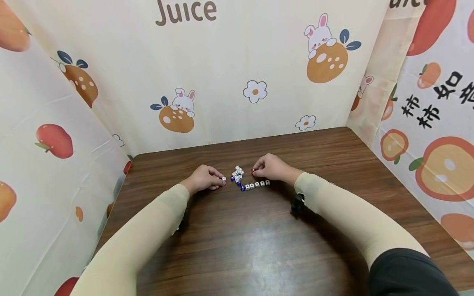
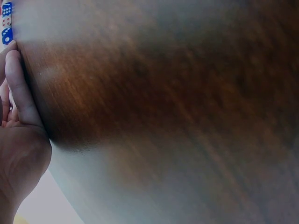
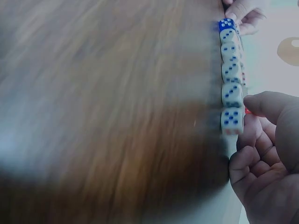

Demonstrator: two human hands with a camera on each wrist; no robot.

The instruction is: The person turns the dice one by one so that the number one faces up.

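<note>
My left hand (image 1: 203,178) pinches a white die (image 1: 224,179) between thumb and fingers, just left of a small heap of dice (image 1: 238,172). On the heap's other side, my right hand (image 1: 273,167) pinches a red die (image 1: 253,170). Only a sliver of that red die (image 3: 248,111) shows behind the thumb in the right wrist view. In front of the right hand runs a straight row of white dice (image 3: 232,94), with a blue die (image 1: 242,188) at its left end. Fingers hide the left hand's die in the left wrist view, where a blue die (image 2: 7,36) appears beyond the fingertips.
The dice lie on a dark brown wooden table (image 1: 222,238). Behind it hangs a pale cloth backdrop (image 1: 229,53) printed with rabbits and fruit, and similar printed cloth (image 1: 418,123) borders the right side. Mixed white and blue dice make up the heap.
</note>
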